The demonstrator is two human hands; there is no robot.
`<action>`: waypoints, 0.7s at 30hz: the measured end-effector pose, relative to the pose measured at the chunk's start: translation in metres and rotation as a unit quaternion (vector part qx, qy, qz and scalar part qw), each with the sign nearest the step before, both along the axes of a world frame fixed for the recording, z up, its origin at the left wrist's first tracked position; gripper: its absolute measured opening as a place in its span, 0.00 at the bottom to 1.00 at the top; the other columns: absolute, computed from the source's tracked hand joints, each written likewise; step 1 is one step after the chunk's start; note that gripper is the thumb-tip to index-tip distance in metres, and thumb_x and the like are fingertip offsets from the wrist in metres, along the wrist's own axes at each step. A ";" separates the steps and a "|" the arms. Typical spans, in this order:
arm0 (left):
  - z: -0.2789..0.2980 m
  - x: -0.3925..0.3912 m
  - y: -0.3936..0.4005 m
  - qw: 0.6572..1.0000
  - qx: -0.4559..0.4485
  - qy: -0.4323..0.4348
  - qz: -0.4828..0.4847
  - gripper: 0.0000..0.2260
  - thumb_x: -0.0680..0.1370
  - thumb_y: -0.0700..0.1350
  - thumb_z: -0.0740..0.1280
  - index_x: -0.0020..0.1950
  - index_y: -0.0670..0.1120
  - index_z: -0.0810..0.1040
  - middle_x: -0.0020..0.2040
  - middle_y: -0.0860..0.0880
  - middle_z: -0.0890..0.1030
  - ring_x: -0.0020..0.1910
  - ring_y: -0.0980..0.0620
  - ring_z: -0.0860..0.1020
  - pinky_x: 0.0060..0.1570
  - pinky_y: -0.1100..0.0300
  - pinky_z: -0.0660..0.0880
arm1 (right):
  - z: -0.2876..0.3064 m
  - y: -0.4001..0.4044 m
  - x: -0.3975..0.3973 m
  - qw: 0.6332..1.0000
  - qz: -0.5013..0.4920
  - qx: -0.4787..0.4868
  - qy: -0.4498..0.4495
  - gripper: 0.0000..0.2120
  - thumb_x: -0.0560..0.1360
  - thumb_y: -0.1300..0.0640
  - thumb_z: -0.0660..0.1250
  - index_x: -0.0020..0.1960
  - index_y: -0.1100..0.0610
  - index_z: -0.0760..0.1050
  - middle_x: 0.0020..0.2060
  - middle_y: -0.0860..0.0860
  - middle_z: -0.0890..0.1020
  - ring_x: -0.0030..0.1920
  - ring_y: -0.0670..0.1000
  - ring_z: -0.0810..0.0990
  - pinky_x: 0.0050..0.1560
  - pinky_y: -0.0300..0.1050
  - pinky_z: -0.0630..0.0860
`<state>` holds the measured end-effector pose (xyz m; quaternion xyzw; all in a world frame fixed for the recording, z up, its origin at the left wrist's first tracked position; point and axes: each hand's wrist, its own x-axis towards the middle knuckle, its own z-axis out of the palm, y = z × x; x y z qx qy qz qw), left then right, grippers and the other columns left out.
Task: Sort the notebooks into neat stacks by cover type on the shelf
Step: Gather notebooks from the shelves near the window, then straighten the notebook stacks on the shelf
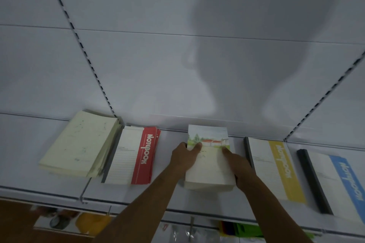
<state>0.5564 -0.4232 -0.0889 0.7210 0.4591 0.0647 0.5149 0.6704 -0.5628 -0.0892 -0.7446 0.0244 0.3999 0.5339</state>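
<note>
A stack of notebooks with a painted landscape cover (209, 163) sits in the middle of the white shelf (169, 195). My left hand (183, 157) grips its left edge, thumb on the cover. On the opposite edge my right hand (237, 165) holds the stack, thumb on top. Left of it lie a red-banded "Notebook" stack (132, 158) and a cream stack (79, 144) that is fanned out unevenly. To the right lie a yellow-banded notebook stack (276, 169) and a blue-banded one (335, 183).
The white back panel (177, 65) with slotted uprights rises behind the shelf. Below the shelf's front edge hang coloured goods, among them a yellow item (92, 223) and green items (246, 230). Bare shelf shows between the stacks.
</note>
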 end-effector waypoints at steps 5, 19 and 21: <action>0.001 -0.004 0.006 0.999 0.029 0.018 -0.029 0.25 0.75 0.65 0.64 0.55 0.44 0.77 0.53 0.46 0.81 0.46 0.51 0.78 0.41 0.61 0.71 | 0.005 0.003 0.000 0.999 0.008 -0.028 -0.019 0.19 0.75 0.46 0.68 0.55 0.62 0.76 0.45 0.56 0.81 0.46 0.56 0.80 0.55 0.55 0.78; 0.035 -0.098 0.088 0.965 0.169 0.010 0.198 0.16 0.77 0.52 0.64 0.59 0.44 0.73 0.56 0.45 0.78 0.56 0.46 0.76 0.54 0.52 0.75 | 0.072 0.106 -0.103 0.887 0.151 0.051 -0.433 0.10 0.77 0.57 0.64 0.58 0.54 0.75 0.51 0.47 0.78 0.52 0.48 0.76 0.51 0.41 0.71; 0.032 -0.117 0.100 0.951 0.215 0.095 0.200 0.23 0.76 0.51 0.65 0.66 0.41 0.69 0.62 0.42 0.75 0.62 0.43 0.73 0.61 0.47 0.72 | 0.060 0.132 -0.119 0.910 0.233 0.014 -0.343 0.11 0.77 0.53 0.63 0.58 0.53 0.75 0.49 0.47 0.79 0.46 0.45 0.76 0.45 0.38 0.70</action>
